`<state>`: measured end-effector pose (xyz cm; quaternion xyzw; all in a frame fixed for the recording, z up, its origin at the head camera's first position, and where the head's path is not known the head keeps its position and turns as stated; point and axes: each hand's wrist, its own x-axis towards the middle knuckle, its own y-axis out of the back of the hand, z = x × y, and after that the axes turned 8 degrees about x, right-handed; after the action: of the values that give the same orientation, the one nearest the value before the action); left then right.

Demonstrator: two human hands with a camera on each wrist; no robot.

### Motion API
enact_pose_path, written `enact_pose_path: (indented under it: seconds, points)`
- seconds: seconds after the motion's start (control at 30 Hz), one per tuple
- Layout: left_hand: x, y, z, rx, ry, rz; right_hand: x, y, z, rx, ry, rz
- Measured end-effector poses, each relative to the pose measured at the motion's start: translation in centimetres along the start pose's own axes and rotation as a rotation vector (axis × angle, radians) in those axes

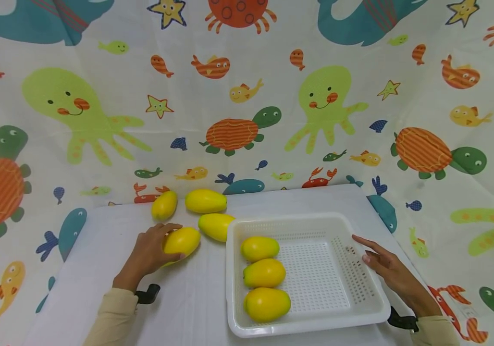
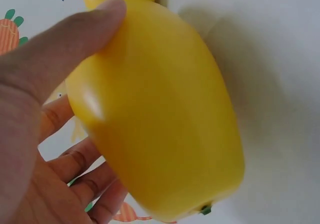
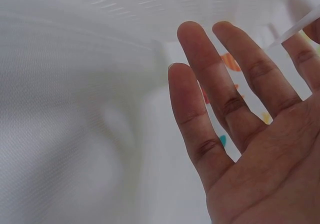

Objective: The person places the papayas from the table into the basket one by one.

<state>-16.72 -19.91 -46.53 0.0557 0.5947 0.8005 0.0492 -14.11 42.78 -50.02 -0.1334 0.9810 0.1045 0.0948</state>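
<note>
The left grip (image 1: 154, 247) holds a yellow fruit (image 1: 183, 242). The right grip (image 1: 389, 270), fingers spread, touches the basket (image 1: 312, 325). Three more fruits (image 1: 264, 273) sit inside.

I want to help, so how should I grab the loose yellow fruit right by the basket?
Probably grip the yellow fruit round its plump middle, from above, squeezing its long sides: it lies on its side, and the basket crowds its right end.
</note>
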Motion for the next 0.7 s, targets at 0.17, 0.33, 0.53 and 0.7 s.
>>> enact_pose_path:
  seconds: [0.17, 0.33, 0.53, 0.7]
  points:
    - [-0.4, 1.0, 0.5, -0.01, -0.028, 0.051, 0.0, 0.0, -0.1, -0.007, 0.006, -0.004]
    - [-0.6, 1.7, 1.3, 0.0, -0.053, 0.095, 0.0, 0.0, -0.2, -0.026, 0.0, 0.0]
    - [-0.6, 2.4, 2.6, -0.007, -0.061, 0.126, -0.1, 0.1, -0.1, 0.0, 0.017, -0.022]
    - [-0.6, 2.8, 3.6, -0.023, -0.065, 0.16, 0.0, 0.1, 0.1, -0.003, 0.029, -0.028]
